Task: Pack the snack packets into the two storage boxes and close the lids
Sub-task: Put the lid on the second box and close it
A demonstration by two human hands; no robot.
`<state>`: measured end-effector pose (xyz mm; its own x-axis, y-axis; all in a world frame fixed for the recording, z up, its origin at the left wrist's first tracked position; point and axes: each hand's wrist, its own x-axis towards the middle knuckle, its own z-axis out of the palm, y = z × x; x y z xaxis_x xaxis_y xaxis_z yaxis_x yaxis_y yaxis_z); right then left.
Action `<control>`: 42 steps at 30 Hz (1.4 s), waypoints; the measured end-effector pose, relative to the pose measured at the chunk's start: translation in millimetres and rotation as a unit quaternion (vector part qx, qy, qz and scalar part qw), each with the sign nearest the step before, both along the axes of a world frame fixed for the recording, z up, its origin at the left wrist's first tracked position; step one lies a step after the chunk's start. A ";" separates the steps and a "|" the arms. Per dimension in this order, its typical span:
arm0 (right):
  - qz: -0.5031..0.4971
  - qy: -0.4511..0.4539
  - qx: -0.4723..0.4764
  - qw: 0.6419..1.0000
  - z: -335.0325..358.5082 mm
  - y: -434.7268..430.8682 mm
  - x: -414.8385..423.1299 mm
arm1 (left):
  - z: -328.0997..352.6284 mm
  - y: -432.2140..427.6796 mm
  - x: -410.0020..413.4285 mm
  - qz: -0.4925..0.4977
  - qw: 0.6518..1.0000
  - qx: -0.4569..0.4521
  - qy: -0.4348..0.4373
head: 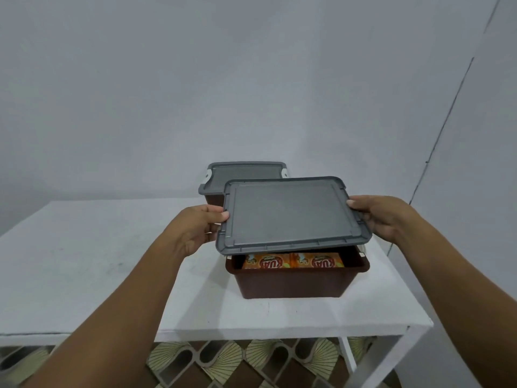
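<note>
1. The grey lid (pixel 291 217) hangs just above the near brown box (pixel 296 281). It is clear of the rim and not yet seated, so a gap at the front shows what is inside.
2. In that gap, two orange snack packets (pixel 265 261) lie flat side by side in the box. Whether more lie beneath them cannot be told.
3. The left hand (pixel 195 228) grips the lid's left short edge, thumb on top and fingers (pixel 212 229) curled under.
4. The right hand (pixel 383 219) grips the opposite edge the same way. Holding both ends probably keeps the lid square to the rim as it comes down.
5. The far box (pixel 212 201) stands just behind, partly hidden by the held lid. Its own lid (pixel 246 175) is on, with white clips (pixel 208 173) at both ends, so it looks finished.
6. Counted: two boxes, two lids, two packets in view, two hands at work.
7. Both boxes sit towards the right rear of the white bench (pixel 98 261). Patterned floor tiles (pixel 223 359) show beneath its front edge.
</note>
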<state>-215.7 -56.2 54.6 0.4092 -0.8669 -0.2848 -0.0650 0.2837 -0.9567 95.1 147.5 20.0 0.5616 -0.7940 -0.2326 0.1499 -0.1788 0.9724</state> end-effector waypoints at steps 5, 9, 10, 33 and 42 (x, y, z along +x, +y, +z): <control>0.001 -0.005 -0.110 0.994 3.1 -10.9 -17.0 | 14.5 -6.6 -12.3 0.048 0.996 -0.050 -0.056; -0.019 -0.045 -0.228 0.972 11.3 -16.0 -22.5 | 37.6 -2.9 -20.2 0.071 0.983 -0.137 -0.097; -0.020 -0.062 -0.238 0.969 10.8 -16.1 -22.4 | 40.1 -1.8 -23.5 0.073 0.981 -0.155 -0.087; 0.007 -0.033 -0.018 0.999 -60.5 -28.3 -26.5 | -19.5 -43.5 -27.8 0.163 0.974 0.008 -0.159; -0.019 0.107 -0.108 0.988 -60.9 -25.6 -16.6 | -24.4 -50.8 -37.8 0.153 0.905 0.121 -0.378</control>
